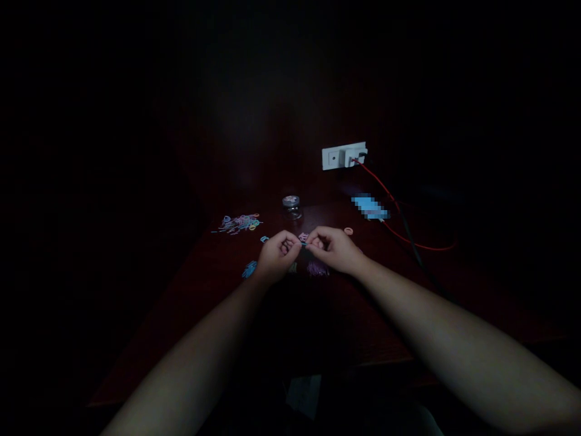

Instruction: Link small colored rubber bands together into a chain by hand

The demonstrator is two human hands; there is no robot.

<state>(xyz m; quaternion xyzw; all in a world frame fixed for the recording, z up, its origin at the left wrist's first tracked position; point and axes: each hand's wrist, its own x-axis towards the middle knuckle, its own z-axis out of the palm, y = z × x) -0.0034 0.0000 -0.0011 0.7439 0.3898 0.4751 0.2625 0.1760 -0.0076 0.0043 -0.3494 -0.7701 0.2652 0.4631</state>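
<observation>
My left hand point(278, 257) and my right hand point(334, 249) meet above the dark table, each with thumb and forefinger closed. A small blue hair tie point(304, 244) is pinched between them, one end in each hand. Beyond the fingertips lies a pink bunch of hair ties point(303, 237). Purple hair ties point(318, 268) sit below my right hand, and a blue bunch of hair ties point(249, 269) is left of my left wrist. A pale bunch point(293, 267) is partly hidden behind my left hand. One light blue hair tie point(264, 240) lies beside my left fingers.
A mixed pile of hair ties point(240, 223) lies at the back left. A clear lidded jar point(292, 207) stands at the back. An orange hair tie point(348, 231) is right of my hands. A red cable point(381, 181) runs from the wall socket point(333, 158) near a blurred blue device point(370, 206).
</observation>
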